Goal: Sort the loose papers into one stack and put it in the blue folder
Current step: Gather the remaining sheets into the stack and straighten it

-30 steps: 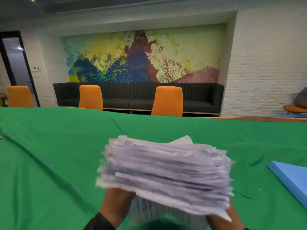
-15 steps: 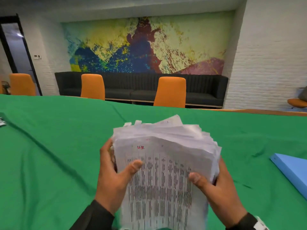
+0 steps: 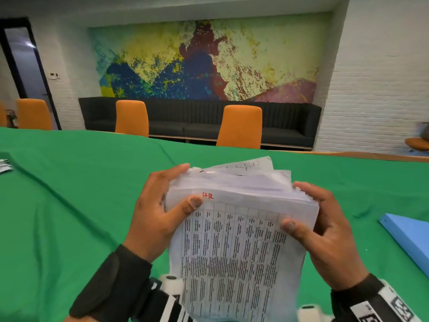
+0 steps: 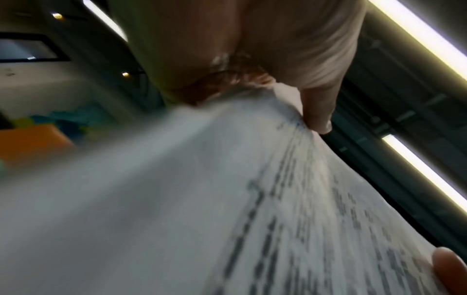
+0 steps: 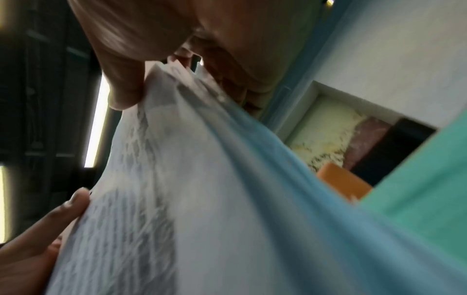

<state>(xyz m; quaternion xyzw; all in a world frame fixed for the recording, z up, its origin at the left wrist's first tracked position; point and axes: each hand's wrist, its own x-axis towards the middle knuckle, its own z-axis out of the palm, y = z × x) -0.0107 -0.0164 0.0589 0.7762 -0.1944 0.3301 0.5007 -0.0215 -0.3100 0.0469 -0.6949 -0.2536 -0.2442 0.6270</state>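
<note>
Left hand (image 3: 157,214) and right hand (image 3: 329,238) grip the paper stack (image 3: 236,240) by its sides, thumbs on the printed top sheet; blue folder (image 3: 411,238) lies right on the green tablecloth (image 3: 69,205).

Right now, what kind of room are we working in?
Probably an office meeting room or lounge: a long table under green cloth, orange chairs along it, and a dark sofa below a large abstract mural.

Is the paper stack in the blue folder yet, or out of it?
Out. Both hands, left and right, hold the stack above the table; the folder lies apart at right.
</note>
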